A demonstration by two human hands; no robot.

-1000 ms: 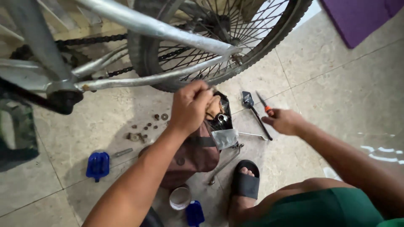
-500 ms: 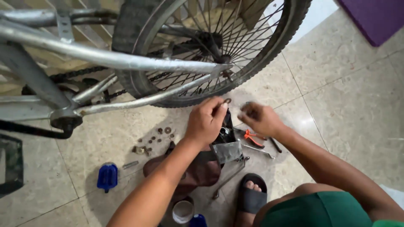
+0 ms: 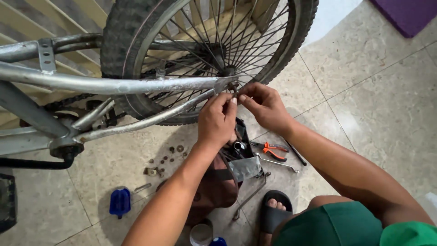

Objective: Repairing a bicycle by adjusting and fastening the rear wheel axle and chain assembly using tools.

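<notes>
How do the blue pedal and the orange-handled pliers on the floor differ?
The blue pedal is a chunky block, while the orange-handled pliers are slim and long. The pedal lies by the left forearm, near scattered small metal parts; the pliers lie under the right hand, beside a wrench. Both rest untouched on the tiled floor.

Axle end (image 3: 233,86) is boxed in: spokes (image 3: 200,41) and tyre (image 3: 123,68) behind, the two silver frame stays (image 3: 136,84) closing from the left, both hands, left hand (image 3: 217,120) and right hand (image 3: 264,105), crowded right on it. Floor under them is cluttered: open tool bag (image 3: 218,182), orange pliers (image 3: 273,149), spanners (image 3: 277,163), loose nuts (image 3: 168,159), blue pedal (image 3: 120,201). Open tile (image 3: 387,105) runs toward the right edge of the floor, so approach from the right or from above.
</notes>
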